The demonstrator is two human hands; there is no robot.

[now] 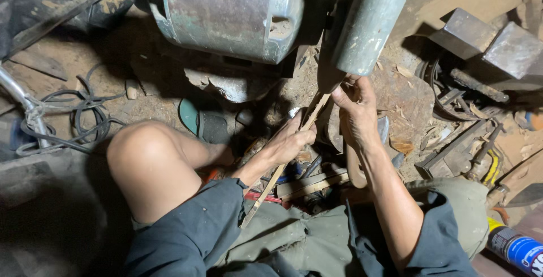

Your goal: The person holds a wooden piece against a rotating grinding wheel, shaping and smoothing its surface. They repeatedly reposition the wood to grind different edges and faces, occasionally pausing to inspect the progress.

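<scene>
Strip: a long, thin, pale wooden strip (281, 167) is held slanted, its lower end over the lap and its upper end raised toward the machine overhead.
Left hand: the left hand (291, 141) is wrapped around the middle of the strip, fingers curled tight about it.
Right hand: the right hand (357, 110) is set at the strip's upper end, fingers pinched narrow on the tip, just under the green cylinder (370, 20).
Machine: a worn green motor housing (226, 14) is seen at the top, with the cylinder hung beside it (whether the strip touches the dark part between them cannot be told).
Knee: a bare knee (147, 164) is raised at the left, well apart from both hands.
Clothing: dark blue sleeves and olive trousers (294, 237) are seen at the bottom of the view.
Floor, left: a coil of black cable (85, 116) is laid on the dirt.
Floor, right: two metal blocks (492, 42) are set at the upper right, with assorted tools below them.
Corner: a blue can (517, 249) is laid at the lower right.
Under the hands: short wooden slats (311, 184) are lying near the legs.
</scene>
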